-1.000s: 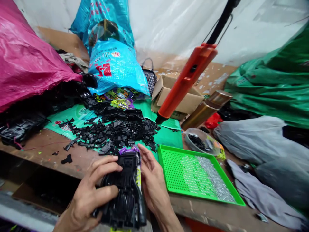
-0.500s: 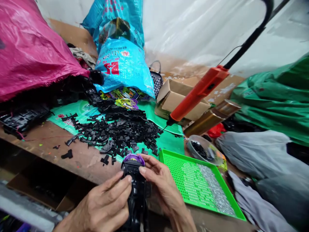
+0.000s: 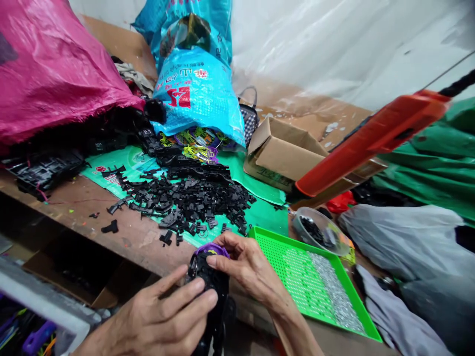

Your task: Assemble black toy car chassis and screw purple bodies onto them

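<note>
Both hands are on a long black plastic part point(image 3: 211, 316), held near the front edge of the bench, with a curved purple piece point(image 3: 218, 250) at its far end. My right hand point(image 3: 252, 272) grips that end, thumb on the black face and fingers round the purple rim. My left hand point(image 3: 166, 311) holds the left side, its fingers laid over the face. An orange-red electric screwdriver point(image 3: 371, 143) hangs slanted at the right, its tip hidden behind other things. A green perforated tray point(image 3: 273, 259) with small silver screws point(image 3: 334, 291) lies right of my right hand.
Small black plastic pieces point(image 3: 200, 198) are heaped on a green sheet point(image 3: 272, 215). Behind stand a blue sack point(image 3: 200, 94), a pink sack point(image 3: 63, 74) and a cardboard box point(image 3: 285, 160). A clear bowl point(image 3: 339, 242) of black parts sits beyond the tray.
The screwdriver has swung to the right and looks nearer. My right thumb has shifted inward over the black part's far end, and my left fingers have slid further across its face.
</note>
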Tool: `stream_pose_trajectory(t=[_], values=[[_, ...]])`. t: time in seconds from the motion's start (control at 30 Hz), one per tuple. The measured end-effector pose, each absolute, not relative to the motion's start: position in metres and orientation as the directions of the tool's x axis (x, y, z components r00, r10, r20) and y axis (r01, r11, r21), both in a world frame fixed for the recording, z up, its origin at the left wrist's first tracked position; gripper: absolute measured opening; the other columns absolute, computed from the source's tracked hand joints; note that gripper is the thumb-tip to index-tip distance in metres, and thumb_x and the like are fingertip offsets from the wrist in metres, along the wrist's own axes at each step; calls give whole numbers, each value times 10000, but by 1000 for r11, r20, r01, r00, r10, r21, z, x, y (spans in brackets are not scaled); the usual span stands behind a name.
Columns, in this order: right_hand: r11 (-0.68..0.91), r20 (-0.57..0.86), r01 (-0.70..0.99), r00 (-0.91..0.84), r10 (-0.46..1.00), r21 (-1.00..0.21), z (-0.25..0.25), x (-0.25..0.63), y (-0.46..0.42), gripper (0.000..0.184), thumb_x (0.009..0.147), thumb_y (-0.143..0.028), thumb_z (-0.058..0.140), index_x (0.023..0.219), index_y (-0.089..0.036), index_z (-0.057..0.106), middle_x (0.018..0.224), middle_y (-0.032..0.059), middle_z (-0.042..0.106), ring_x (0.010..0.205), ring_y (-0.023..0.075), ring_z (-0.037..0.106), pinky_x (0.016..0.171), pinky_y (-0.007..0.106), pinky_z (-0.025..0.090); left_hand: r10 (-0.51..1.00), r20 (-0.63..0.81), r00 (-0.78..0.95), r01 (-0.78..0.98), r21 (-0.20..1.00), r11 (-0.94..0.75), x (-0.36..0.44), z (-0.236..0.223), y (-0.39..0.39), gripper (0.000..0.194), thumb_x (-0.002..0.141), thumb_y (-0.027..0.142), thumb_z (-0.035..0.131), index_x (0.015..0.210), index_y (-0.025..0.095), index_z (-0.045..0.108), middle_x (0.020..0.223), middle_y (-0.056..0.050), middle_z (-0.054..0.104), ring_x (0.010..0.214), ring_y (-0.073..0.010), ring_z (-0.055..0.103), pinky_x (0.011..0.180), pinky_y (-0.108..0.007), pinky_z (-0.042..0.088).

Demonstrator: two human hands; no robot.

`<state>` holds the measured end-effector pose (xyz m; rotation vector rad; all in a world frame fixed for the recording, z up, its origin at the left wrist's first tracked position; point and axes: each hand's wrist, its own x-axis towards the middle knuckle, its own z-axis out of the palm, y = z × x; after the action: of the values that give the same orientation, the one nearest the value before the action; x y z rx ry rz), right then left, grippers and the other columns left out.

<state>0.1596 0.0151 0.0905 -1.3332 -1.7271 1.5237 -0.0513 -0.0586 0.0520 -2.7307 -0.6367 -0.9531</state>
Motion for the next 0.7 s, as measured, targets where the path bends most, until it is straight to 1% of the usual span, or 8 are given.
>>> stream_pose_trajectory(t=[0.03, 0.1, 0.17, 0.23, 0.3, 0.43, 0.57, 0.7], values=[[-104, -248, 345, -405, 880, -933, 92, 159, 12, 229, 738, -381, 686, 735, -163, 620, 649, -34, 529, 632, 106, 448, 586, 243, 324, 421, 664, 617, 495, 88, -864, -52, 48, -64, 423, 843, 15, 525, 1180, 254, 619, 1350, 19, 580, 1385, -209, 359, 1160, -452, 306], [-137, -261, 314, -397, 880, -940, 94, 157, 5, 263, 720, -414, 697, 739, -160, 630, 638, -28, 538, 618, 107, 449, 571, 243, 319, 725, 656, 209, 516, 556, -652, -51, 38, -75, 565, 871, 1, 473, 1320, 343, 495, 1525, 15, 365, 1382, -215, 373, 1126, -413, 371], [-171, -265, 252, -407, 874, -952, 95, 153, -1, 295, 700, -441, 715, 747, -161, 637, 631, -25, 549, 603, 106, 450, 564, 242, 322, 972, 234, -25, 130, 965, -229, -50, 31, -81, 538, 941, 154, 445, 1414, 388, 341, 1461, -28, 455, 1293, -211, 496, 1066, -399, 438], [-184, -253, 197, -427, 868, -963, 95, 147, -6, 298, 690, -447, 728, 748, -166, 644, 627, -24, 563, 596, 103, 454, 569, 241, 332, 971, -170, 169, -315, 924, 217, -49, 25, -81, 494, 968, 433, 353, 1449, 340, 293, 1282, -77, 611, 1166, -247, 600, 974, -431, 504], [-168, -234, 183, -442, 866, -969, 93, 140, -9, 286, 683, -442, 736, 735, -173, 654, 629, -20, 584, 603, 108, 474, 581, 243, 343, 878, -229, 420, -488, 759, 432, -47, 18, -76, 640, 891, 634, 356, 1425, 282, 374, 1168, -105, 666, 1086, -296, 634, 888, -442, 536], [-116, -237, 297, -411, 880, -948, 90, 132, -6, 284, 696, -466, 716, 756, -189, 687, 657, -2, 626, 666, 140, 524, 620, 257, 374, 794, -125, 595, -522, 691, 500, -37, -3, -60, 804, 700, 631, 675, 1381, 268, 448, 1136, -104, 667, 1016, -313, 640, 794, -386, 539], [-125, -274, 358, -403, 873, -925, 89, 127, 5, 258, 727, -451, 698, 784, -200, 700, 720, 5, 648, 697, 150, 547, 633, 256, 407, 810, -57, 583, -593, 652, 472, -31, -12, -53, 969, 561, 726, 712, 1348, 212, 479, 1139, -129, 646, 1042, -347, 618, 842, -432, 514], [-78, -275, 415, -438, 856, -906, 90, 113, 18, 245, 744, -457, 691, 812, -223, 714, 757, 14, 657, 716, 171, 575, 615, 259, 439, 919, -36, 392, -644, 703, 302, -43, 11, -59, 865, 678, 639, 683, 1380, 198, 436, 1232, -149, 601, 1183, -364, 539, 979, -495, 425]])
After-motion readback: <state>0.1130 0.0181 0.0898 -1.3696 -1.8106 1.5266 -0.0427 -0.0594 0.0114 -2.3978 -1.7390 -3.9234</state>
